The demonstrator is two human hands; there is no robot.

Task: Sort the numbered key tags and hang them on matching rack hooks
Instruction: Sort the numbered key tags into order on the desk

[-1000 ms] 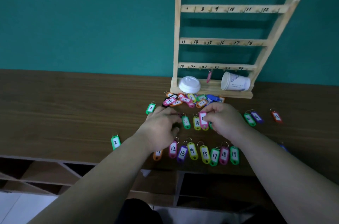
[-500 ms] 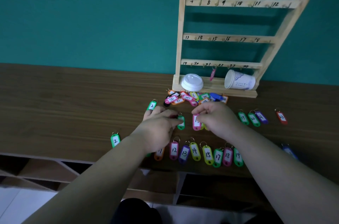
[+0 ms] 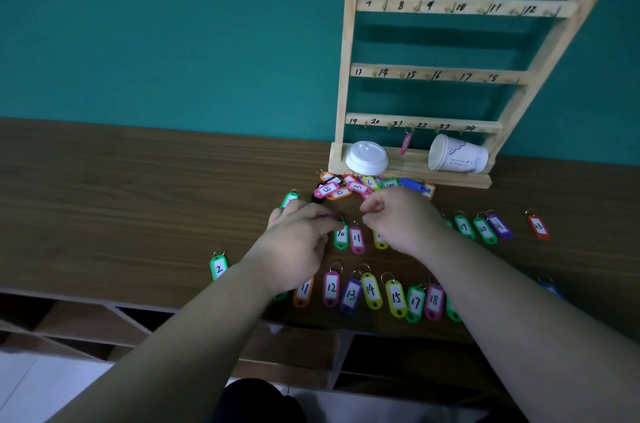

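Flat on the surface [image 3: 138,197] between both hands: green tag 10 [image 3: 341,236] and pink tag 11 [image 3: 357,239], side by side, rings pointing toward the rack [image 3: 346,76]. Left hand [image 3: 298,249]: palm down, fingers [image 3: 325,220] curled together, tips at the ring of green tag 10; cannot tell whether pinching it. Right hand [image 3: 403,220]: just right of pink tag 11 and apart from it, knuckles up, fingers [image 3: 372,205] curled in, thumb near forefinger, nothing seen between them; covers part of a yellow tag [image 3: 379,240]. Loose tag pile [image 3: 349,185] just beyond both hands, at the rack's foot.
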